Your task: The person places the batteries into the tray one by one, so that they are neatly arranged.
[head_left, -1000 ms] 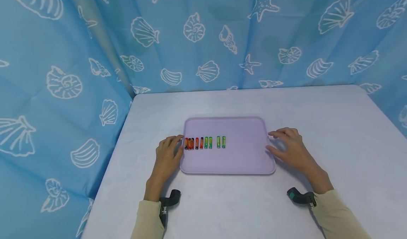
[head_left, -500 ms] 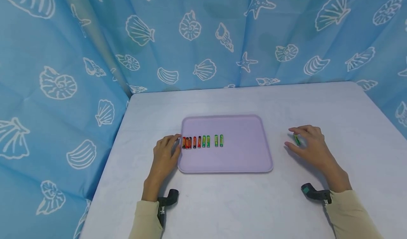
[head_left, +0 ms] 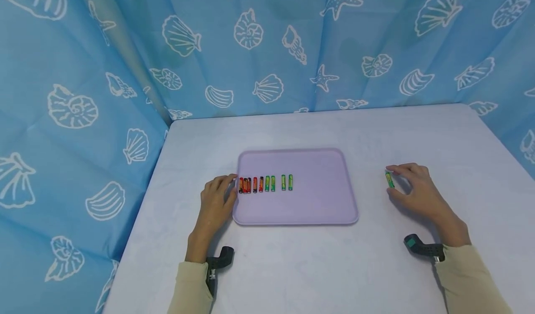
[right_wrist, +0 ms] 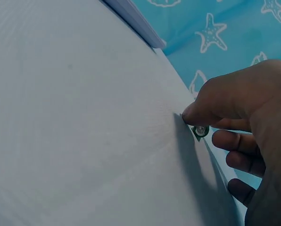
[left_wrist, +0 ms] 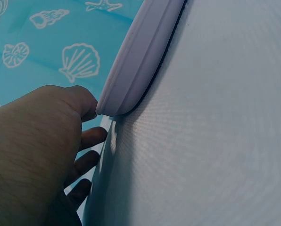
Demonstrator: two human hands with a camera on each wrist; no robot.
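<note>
My left hand [head_left: 215, 202] rests at the left rim of a shallow lilac tray [head_left: 317, 212], fingers bent, fingertips at the edge. In the left wrist view the thumb meets the rim [left_wrist: 131, 70]. Inside the tray, a row of small batteries stretches from its left side: several red-and-black batteries [head_left: 255, 185], then several green batteries [head_left: 273, 183]. Beyond the tray's right side, one green battery [head_left: 389, 179] lies on the table between the thumb and forefinger of my right hand [head_left: 418, 193]. The right wrist view shows its round end uncovered beside the thumb.
A white cloth covers the table [head_left: 301, 267]. Blue curtains [head_left: 267, 49] printed with white shells and starfish hang behind and to the left. A black camera mount sits on each wrist.
My right hand has moved right from the tray's right edge to the lone green battery, which has come into sight. The left hand stays at the tray rim. The head view has shifted slightly.
</note>
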